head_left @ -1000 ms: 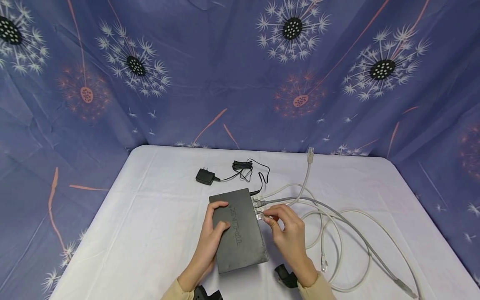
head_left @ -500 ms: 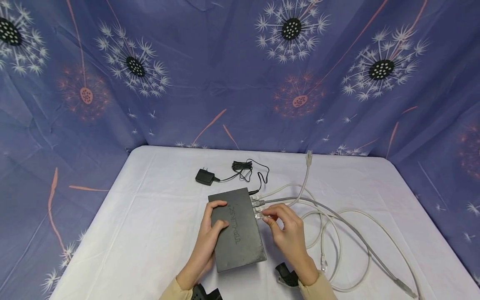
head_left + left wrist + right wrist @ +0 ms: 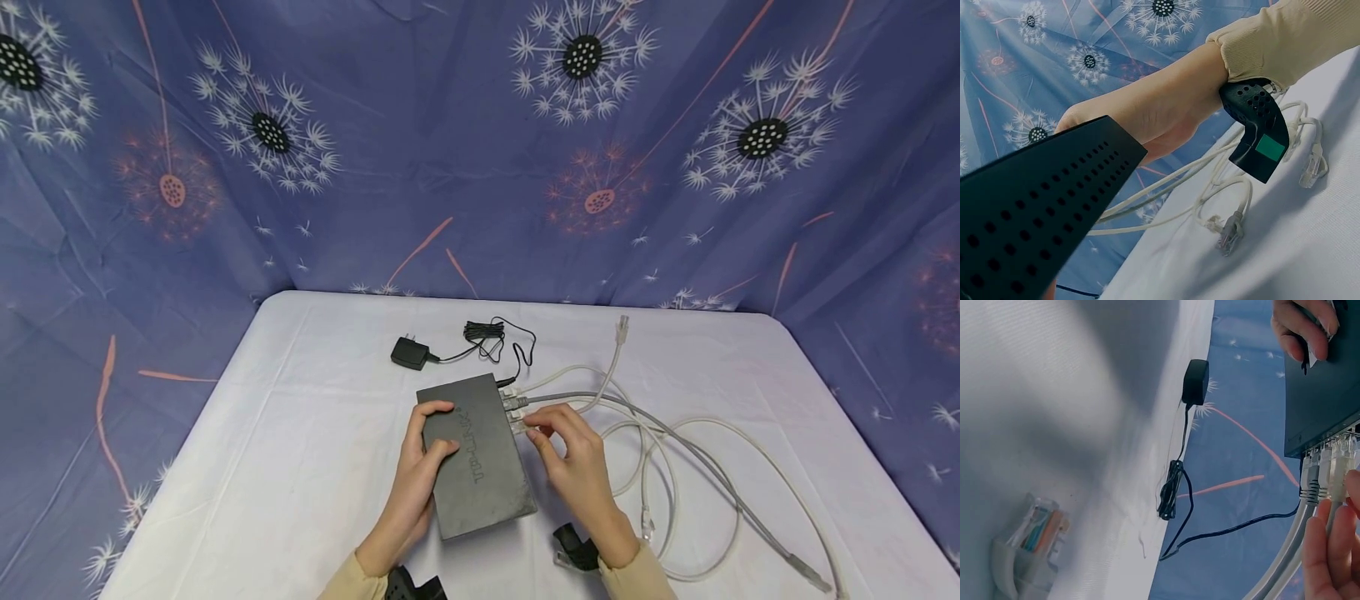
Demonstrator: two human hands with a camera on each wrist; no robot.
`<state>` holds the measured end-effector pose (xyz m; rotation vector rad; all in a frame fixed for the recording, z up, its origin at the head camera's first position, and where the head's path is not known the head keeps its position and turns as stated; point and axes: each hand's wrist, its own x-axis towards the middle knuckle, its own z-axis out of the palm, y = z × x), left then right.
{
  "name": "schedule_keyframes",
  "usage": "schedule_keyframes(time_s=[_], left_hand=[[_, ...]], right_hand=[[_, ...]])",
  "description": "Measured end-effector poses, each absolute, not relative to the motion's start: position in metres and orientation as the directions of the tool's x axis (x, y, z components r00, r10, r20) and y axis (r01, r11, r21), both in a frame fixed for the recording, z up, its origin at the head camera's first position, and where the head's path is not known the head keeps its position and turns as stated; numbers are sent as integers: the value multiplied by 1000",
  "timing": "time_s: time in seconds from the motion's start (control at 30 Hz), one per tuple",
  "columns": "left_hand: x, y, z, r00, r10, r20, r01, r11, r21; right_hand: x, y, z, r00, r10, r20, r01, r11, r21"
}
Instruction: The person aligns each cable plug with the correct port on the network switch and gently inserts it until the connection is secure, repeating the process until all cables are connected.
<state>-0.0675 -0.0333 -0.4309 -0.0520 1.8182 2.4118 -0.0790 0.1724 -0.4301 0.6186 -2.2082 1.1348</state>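
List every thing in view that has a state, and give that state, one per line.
Switch: flat on the table, three network cables and the power lead plugged in.
Left hand: rests on the switch's left edge, fingers curled over it.
Right hand: pinches a plug at a port.
Adapter: unplugged, lying on the table.
White cable end: loose.
Grey cable end: loose.

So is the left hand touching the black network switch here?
Touching. The head view shows the left hand resting on top of the black network switch, fingers curled over its left edge; the right wrist view shows its fingertips on the casing.
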Motion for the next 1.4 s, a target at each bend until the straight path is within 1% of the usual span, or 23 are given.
schedule_keyframes(time_s=[0.17,0.47,0.8,1.03,1.13,1.23,1.4], left_hand=[[-67,-32,-432,-991,77,-105,-123,-292,948],[-68,-32,-433,-991,66,-113,-128,-317,940],[-69,-32,-432,-992,73,-106,-125,-341,932],[-69,-34,-433,-994,57,-93,-107,-330,938],[-69,-35,-434,-994,57,-88,-102,-331,938],[-70,-35,-435,-995,55,-88,-101,-324,940],[-70,-34,-434,-994,56,-98,-111,-328,938]], right_hand=[[-78,173,-431,-743,-139,654,-617,521,-590],[-75,173,-432,-725,-122,678,-641,481,-598],[-71,174,-434,-716,-48,697,-638,451,-624],[-66,178,-423,-711,-1,703,-632,439,-639],[-61,178,-412,-719,9,695,-623,434,-650],[-56,179,-405,-748,20,663,-595,421,-685],[-54,188,-410,-783,37,620,-559,395,-729]])
